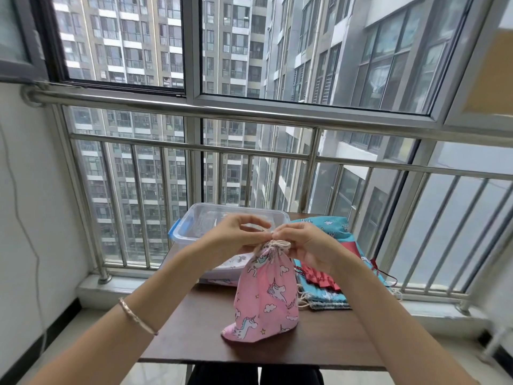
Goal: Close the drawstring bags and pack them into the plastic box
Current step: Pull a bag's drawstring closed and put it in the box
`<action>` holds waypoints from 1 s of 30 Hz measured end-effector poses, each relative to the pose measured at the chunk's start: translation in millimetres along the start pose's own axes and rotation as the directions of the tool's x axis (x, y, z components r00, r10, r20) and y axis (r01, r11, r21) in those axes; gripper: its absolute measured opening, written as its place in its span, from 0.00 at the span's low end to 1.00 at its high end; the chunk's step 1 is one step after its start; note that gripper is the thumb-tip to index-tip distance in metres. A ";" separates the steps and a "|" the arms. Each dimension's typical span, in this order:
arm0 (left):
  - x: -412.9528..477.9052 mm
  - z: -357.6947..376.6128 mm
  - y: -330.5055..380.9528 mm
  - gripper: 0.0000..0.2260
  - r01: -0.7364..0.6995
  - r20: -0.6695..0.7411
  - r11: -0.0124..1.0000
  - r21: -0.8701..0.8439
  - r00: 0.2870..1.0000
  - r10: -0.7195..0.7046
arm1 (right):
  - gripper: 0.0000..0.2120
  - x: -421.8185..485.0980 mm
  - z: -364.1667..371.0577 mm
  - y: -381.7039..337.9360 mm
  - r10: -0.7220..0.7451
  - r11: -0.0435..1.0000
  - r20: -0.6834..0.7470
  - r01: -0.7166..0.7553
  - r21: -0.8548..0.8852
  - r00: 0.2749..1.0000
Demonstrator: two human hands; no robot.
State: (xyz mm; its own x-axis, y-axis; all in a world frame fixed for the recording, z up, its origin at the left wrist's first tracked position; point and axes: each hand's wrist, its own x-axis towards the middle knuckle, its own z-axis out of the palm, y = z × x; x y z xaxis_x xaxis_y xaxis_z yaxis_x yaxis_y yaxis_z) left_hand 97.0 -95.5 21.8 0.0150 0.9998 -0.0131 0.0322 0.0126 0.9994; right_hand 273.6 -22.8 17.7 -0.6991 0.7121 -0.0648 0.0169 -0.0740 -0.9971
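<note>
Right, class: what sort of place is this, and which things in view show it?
Probably a glazed balcony in a high-rise flat: steel railing across the windows, apartment towers close outside, small wooden table.

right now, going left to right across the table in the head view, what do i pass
plastic box → pink bag → pile of blue and red bags

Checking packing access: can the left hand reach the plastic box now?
Probably yes: the left hand hangs just before the plastic box, nothing between them, though its fingers pinch the pink bag's drawstring.
</note>
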 end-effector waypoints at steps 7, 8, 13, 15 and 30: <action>5.3 -5.6 11.2 0.20 0.230 0.116 0.972 -0.040 0.968 -0.225 | 0.04 -11.5 8.1 -6.9 -0.227 0.922 -0.097 0.182 -0.341 0.969; 5.8 -5.7 11.7 0.20 0.245 0.139 0.969 -0.033 0.961 -0.239 | 0.06 -12.8 9.2 -6.8 -0.272 0.895 -0.109 0.210 -0.393 0.956; 7.8 -9.9 23.3 0.10 0.309 0.308 0.949 0.055 0.899 -0.311 | 0.07 -16.0 18.3 -5.5 -0.465 0.692 -0.053 0.325 -0.645 0.884; 9.3 -13.0 27.2 0.11 0.334 0.347 0.939 0.086 0.873 -0.342 | 0.07 -17.7 18.8 -8.1 -0.466 0.651 -0.011 0.334 -0.682 0.885; 5.7 6.4 43.9 0.27 0.227 0.117 0.850 0.475 0.941 -0.317 | 0.05 -13.9 10.2 -15.0 -0.186 0.638 0.060 0.167 -0.752 0.981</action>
State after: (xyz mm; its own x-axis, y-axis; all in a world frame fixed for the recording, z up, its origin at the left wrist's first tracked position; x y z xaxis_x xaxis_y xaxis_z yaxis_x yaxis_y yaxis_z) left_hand 104.9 -89.3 65.4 0.1204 0.9353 -0.3327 0.5059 0.2306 0.8312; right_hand 275.7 -38.7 34.0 -0.7315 0.6703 0.1247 0.4313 0.5966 -0.6768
